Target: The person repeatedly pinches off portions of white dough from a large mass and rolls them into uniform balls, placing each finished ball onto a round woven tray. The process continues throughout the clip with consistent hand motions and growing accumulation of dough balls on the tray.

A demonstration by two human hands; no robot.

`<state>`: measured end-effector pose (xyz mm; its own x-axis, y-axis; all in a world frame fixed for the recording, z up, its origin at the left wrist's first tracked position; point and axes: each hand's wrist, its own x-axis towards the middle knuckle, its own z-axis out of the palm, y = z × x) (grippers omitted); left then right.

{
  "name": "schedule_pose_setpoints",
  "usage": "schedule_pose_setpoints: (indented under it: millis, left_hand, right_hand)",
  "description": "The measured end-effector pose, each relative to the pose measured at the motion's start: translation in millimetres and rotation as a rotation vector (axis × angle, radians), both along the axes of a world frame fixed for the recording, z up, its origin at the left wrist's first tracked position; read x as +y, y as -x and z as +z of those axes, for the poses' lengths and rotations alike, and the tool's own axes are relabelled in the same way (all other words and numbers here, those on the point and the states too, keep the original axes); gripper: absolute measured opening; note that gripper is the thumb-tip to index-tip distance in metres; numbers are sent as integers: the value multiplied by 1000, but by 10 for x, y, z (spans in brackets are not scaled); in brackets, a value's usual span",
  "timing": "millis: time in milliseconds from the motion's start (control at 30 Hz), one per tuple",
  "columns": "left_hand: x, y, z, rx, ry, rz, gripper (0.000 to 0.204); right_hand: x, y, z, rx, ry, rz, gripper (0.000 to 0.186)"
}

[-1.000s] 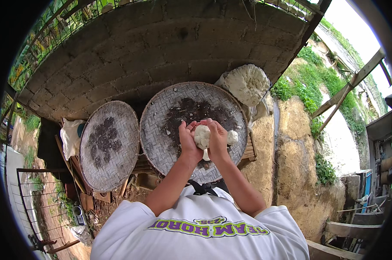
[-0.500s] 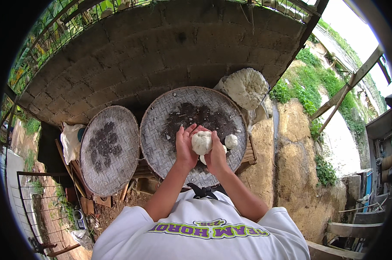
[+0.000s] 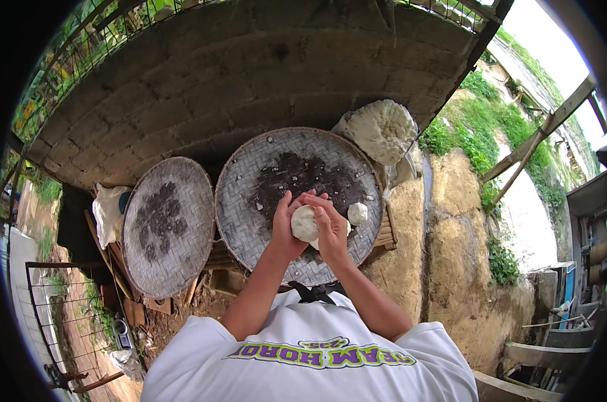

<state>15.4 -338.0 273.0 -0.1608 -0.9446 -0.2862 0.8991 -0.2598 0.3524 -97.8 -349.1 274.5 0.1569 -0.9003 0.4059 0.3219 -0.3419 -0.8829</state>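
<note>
Between my two hands is a smooth white ball that looks like dough (image 3: 305, 224). My left hand (image 3: 285, 231) cups it from the left, fingers curled behind it. My right hand (image 3: 331, 234) presses against its right side, the fingers crossing toward the left fingertips. Beneath them lies a round woven bamboo tray (image 3: 239, 184), its middle dark and dotted with white crumbs. A rougher white ball (image 3: 357, 214) sits on the tray, to the right of my right hand. More white lumps (image 3: 314, 245) show in part below my hands, mostly hidden.
A second round woven tray (image 3: 186, 268) leans at the left, darkened in its middle. An open sack of white mass (image 3: 382, 130) stands at the tray's far right. Behind rises a block wall (image 3: 250, 67). A wire grid (image 3: 62, 321) is at the lower left.
The ball has shifted slightly left and looks smoother and rounder. My right fingers have moved over its right side, and my hands have drawn closer around it.
</note>
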Motion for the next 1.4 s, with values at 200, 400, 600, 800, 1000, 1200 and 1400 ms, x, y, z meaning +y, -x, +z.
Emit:
schedule_pose_setpoints:
  millis: [200, 400, 600, 800, 1000, 1200, 1400]
  left_hand:
    - [-102, 48, 3, -147, -72, 201, 58]
    - [-73, -27, -33, 157, -27, -140, 67]
    - [-114, 138, 37, 54, -304, 224, 68]
    - [-116, 33, 37, 212, 32, -324, 72]
    - [-267, 166, -165, -54, -335, 66, 56]
    - [-5, 60, -566, 201, -82, -175, 55]
    - [181, 116, -1130, -335, -412, -260, 71]
  right_hand:
    - [29, -92, -12, -86, -426, -34, 37]
    - [-11, -51, 56, 185, -1, -71, 47]
    - [-24, 17, 151, -252, -612, -27, 42]
    - [39, 88, 119, 373, 135, -239, 32]
    - [-132, 144, -89, -365, -681, -25, 29]
    - [170, 151, -405, 236, -223, -121, 37]
    - [145, 408, -892, 81, -1050, 49, 56]
